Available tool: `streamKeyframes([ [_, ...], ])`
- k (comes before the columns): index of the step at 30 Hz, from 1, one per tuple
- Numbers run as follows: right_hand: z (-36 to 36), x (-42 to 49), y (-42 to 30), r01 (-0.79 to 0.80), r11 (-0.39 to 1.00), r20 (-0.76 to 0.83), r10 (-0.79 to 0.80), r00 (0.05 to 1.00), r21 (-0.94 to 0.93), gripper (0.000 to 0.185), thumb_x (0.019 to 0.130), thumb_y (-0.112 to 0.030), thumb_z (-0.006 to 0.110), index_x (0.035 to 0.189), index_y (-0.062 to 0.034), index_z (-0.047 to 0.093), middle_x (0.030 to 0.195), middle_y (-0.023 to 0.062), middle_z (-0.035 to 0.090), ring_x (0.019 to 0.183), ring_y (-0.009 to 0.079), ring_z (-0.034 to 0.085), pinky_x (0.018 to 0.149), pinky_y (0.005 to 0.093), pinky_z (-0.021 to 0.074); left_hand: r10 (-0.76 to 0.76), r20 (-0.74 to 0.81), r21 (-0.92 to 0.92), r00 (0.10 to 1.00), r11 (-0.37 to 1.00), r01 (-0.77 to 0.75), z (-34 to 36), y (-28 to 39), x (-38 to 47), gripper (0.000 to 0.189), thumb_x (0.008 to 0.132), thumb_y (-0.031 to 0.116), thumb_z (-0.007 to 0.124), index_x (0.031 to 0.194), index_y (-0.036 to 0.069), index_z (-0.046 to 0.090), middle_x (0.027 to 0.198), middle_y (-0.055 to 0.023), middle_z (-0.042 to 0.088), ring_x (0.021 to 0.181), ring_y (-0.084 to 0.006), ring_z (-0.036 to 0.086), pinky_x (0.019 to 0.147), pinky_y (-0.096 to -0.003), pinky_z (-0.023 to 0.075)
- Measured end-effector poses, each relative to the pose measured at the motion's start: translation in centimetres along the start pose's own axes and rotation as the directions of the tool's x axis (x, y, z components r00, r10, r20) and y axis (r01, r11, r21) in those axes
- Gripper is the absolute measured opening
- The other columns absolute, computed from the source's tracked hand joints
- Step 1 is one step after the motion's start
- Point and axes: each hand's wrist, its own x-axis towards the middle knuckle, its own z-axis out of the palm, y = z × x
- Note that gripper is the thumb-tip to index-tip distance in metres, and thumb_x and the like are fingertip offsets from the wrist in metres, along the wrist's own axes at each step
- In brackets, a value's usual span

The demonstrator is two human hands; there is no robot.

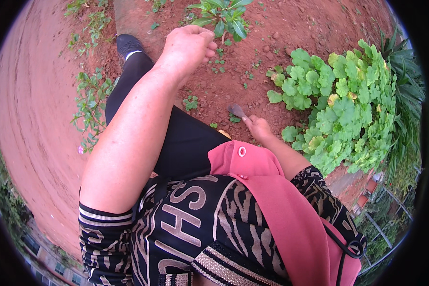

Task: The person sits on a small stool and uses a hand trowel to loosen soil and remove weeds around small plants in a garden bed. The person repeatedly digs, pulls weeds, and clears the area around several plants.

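My right hand [259, 127] grips a small hand trowel [237, 110] near the soil. Its rounded, soil-dulled metal blade points up and left, beside a small weed [234, 118]. My left hand [191, 46] is stretched forward over the bed with its fingers curled. It is just below a leafy green plant [223, 18], close to its lower leaves. Whether anything is pinched inside those fingers is hidden. Small clover-like seedlings [218, 67] grow in the reddish soil [250, 60] to the right of my left hand.
A broad clump of scalloped-leaf plants [343, 107] spreads on the right, with strap-leaved plants [405, 82] behind it. My black-trousered leg and dark shoe [128, 44] reach forward left. Flowering plants [91, 103] edge the dirt ground [39, 118]. A pink cloth [282, 207] hangs across my front.
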Motion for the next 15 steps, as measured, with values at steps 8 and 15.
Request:
streamKeyframes([
  [8, 0.2, 2.1, -3.5, 0.07, 0.956, 0.078, -0.05, 0.996, -0.284, 0.042, 0.094, -0.046, 0.048, 0.099, -0.0063, 0.061, 0.095, 0.0189, 0.067, 0.093, 0.0375, 0.063, 0.081, 0.0478, 0.0483, -0.024, -0.003, 0.033, 1.0, 0.999, 0.024, -0.2, 0.2, -0.2, 0.026, 0.092, 0.022, 0.058, 0.108, 0.001, 0.061, 0.089, -0.0032, 0.065, 0.076, -0.0101, 0.058, 0.068, -0.0252, 0.047],
  [15, 1.2, 3.7, -4.1, 0.123, 0.943, 0.132, -0.085, 0.988, -0.31, 0.042, 0.093, -0.047, 0.05, 0.1, -0.0073, 0.063, 0.095, 0.0197, 0.067, 0.095, 0.0381, 0.062, 0.083, 0.0477, 0.048, -0.014, -0.004, -0.006, 1.0, 1.0, 0.014, 0.2, 0.2, 0.1, 0.024, 0.092, 0.019, 0.058, 0.105, 0.0, 0.061, 0.086, -0.0047, 0.065, 0.075, -0.0104, 0.058, 0.066, -0.025, 0.047],
])
